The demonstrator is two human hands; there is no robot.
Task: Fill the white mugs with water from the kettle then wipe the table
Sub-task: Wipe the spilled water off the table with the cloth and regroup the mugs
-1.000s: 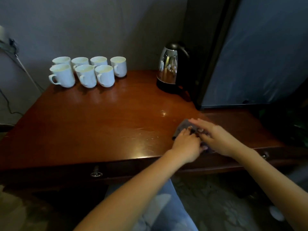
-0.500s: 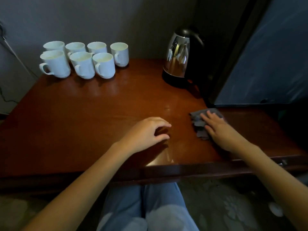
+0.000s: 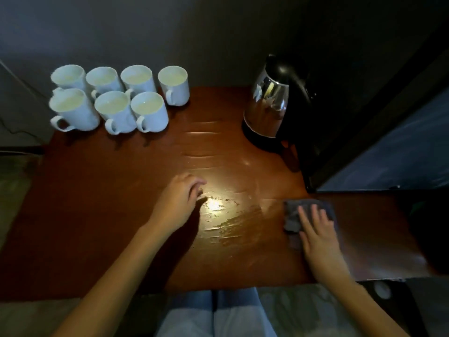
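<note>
Several white mugs (image 3: 116, 98) filled with water stand in two rows at the table's far left corner. A shiny steel kettle (image 3: 269, 103) with a black handle sits on its base at the far right. My right hand (image 3: 315, 232) lies flat, fingers straight, pressing a grey cloth (image 3: 294, 215) onto the brown wooden table (image 3: 109, 203) near the right front. My left hand (image 3: 179, 198) rests on the table at the centre with loosely curled fingers, holding nothing. Wet streaks and droplets (image 3: 226, 215) glisten between the two hands.
A tall dark cabinet or fridge (image 3: 376, 105) stands against the table's right side behind the kettle. A grey wall runs behind the mugs. My jeans-covered legs (image 3: 216, 314) show below the front edge, above a patterned floor.
My left hand let go of the cloth and moved left to the table's centre. The right hand stays flat on the cloth. The camera has tipped further down over the table.
</note>
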